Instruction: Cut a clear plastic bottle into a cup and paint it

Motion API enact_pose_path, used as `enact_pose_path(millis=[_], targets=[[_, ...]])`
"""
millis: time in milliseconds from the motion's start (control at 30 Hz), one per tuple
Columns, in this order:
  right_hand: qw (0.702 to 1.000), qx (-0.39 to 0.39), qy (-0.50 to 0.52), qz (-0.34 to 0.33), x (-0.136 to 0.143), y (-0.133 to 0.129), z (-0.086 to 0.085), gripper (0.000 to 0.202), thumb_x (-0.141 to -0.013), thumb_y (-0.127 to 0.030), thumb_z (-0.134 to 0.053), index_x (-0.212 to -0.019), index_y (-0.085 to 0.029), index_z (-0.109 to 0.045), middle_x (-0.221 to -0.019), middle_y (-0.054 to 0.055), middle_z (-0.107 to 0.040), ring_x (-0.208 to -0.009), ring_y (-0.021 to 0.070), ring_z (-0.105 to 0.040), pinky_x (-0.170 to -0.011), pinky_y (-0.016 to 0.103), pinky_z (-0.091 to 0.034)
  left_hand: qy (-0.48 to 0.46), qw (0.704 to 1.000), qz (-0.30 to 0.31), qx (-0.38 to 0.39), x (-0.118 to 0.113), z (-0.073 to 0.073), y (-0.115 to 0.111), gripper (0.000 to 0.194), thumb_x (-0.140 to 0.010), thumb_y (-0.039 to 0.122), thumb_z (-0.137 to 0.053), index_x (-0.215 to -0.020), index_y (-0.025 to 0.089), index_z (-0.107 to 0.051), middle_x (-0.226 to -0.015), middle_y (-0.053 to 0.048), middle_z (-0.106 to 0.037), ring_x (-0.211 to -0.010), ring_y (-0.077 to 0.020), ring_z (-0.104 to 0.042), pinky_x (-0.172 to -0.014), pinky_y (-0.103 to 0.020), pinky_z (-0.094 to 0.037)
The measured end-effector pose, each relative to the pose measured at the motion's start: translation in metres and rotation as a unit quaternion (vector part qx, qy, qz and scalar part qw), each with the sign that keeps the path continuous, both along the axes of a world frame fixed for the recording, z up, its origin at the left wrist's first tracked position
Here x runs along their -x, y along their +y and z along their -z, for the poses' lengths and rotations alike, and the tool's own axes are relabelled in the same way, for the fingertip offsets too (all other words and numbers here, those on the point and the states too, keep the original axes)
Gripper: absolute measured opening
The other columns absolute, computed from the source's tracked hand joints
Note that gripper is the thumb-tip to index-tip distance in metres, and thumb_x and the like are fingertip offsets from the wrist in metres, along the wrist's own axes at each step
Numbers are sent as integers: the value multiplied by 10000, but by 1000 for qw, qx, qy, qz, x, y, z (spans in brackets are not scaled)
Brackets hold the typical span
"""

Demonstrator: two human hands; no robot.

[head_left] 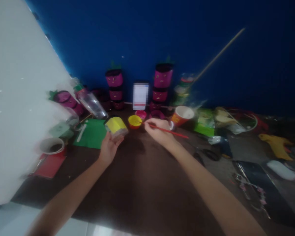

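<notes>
My left hand point(109, 147) holds up a small box-like piece point(116, 127), its top painted yellow and its lower side greyish white. In my right hand point(158, 129) is a thin red paintbrush point(173, 132), its handle slanting down to the right. The brush's tip reaches to a small yellow paint pot point(134, 122); blur hides whether it is inside. Just behind that pot lies a bright pink lid or pot point(141, 114). A sheet of green paper point(92, 133) lies left of the painted piece.
Purple stacked figures with faces point(116, 85) stand against the blue wall, beside a phone point(141, 95). Paper cups point(183, 115), a leaning clear bottle point(92, 101) and a thin stick point(218, 54) are around. At right lie scissors point(210, 154), a yellow glue gun point(276, 144) and a dark phone point(260, 180).
</notes>
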State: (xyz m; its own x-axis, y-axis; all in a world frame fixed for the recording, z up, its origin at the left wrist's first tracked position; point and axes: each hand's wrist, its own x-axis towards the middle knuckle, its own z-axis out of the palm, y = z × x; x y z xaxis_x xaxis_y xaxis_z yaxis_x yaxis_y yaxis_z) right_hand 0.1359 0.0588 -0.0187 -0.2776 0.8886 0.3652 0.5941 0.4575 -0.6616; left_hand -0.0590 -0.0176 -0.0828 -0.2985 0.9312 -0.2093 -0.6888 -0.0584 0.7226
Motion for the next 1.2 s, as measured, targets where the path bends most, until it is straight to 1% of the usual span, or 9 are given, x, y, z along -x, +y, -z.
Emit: enact_pose_path(millis=[167,400,500,600,767,900,1100,1200], targets=[[999,-33,-28,4,3,2,1,146,-756,-171,-548,-703,-182,-683,-680,18,-703,-604,146,-638,-612,248,-484,14,1000,11,8,0,1,0,374,-720,502,-660,-888,168,-667,-818,-37,-720,-770,-166,-677,-796,-306,-511],[997,-46,-57,6,2,2,-2,152,-760,-158,-543,-690,-175,-677,-673,27,-697,-601,144,-626,-603,246,-466,7,1000,20,15,0,1,1,382,-704,486,-676,-920,170,-668,-870,-45,-718,-807,-176,-670,-799,-316,-507],[997,-54,-59,6,3,2,-2,155,-759,-160,-539,-686,-176,-675,-666,27,-694,-586,142,-617,-597,248,-463,17,1000,19,16,0,2,0,374,-724,490,-655,-924,174,-665,-868,-46,-716,-806,-180,-670,-815,-331,-504],[997,-46,-62,3,3,0,-3,160,-761,-166,-536,-678,-182,-672,-657,18,-692,-568,135,-610,-590,242,-459,28,999,23,21,1,3,0,388,-738,497,-636,-939,166,-659,-875,-58,-714,-814,-190,-671,-828,-345,-500],[998,-43,-51,17,3,-3,-5,152,-757,-160,-538,-682,-178,-669,-677,22,-699,-614,143,-628,-620,240,-464,20,999,30,13,2,5,1,379,-739,471,-645,-965,167,-657,-924,-63,-717,-848,-193,-672,-816,-328,-512],[997,-32,-60,25,4,-4,-6,147,-747,-160,-544,-668,-184,-665,-651,16,-693,-577,140,-613,-596,239,-457,11,999,28,16,2,4,0,368,-736,453,-653,-950,153,-663,-902,-68,-721,-846,-197,-672,-812,-329,-513],[998,-49,-38,30,3,-6,-7,141,-744,-162,-542,-672,-177,-662,-658,21,-692,-600,146,-618,-609,240,-460,14,999,21,21,1,2,0,324,-763,427,-629,-948,162,-654,-908,-65,-717,-858,-203,-668,-848,-355,-496],[997,-66,-8,50,1,-7,-9,148,-757,-182,-533,-678,-178,-658,-675,26,-691,-607,149,-619,-621,249,-465,17,999,20,32,1,1,0,298,-794,410,-596,-955,164,-642,-921,-69,-715,-876,-208,-666,-876,-371,-486]])
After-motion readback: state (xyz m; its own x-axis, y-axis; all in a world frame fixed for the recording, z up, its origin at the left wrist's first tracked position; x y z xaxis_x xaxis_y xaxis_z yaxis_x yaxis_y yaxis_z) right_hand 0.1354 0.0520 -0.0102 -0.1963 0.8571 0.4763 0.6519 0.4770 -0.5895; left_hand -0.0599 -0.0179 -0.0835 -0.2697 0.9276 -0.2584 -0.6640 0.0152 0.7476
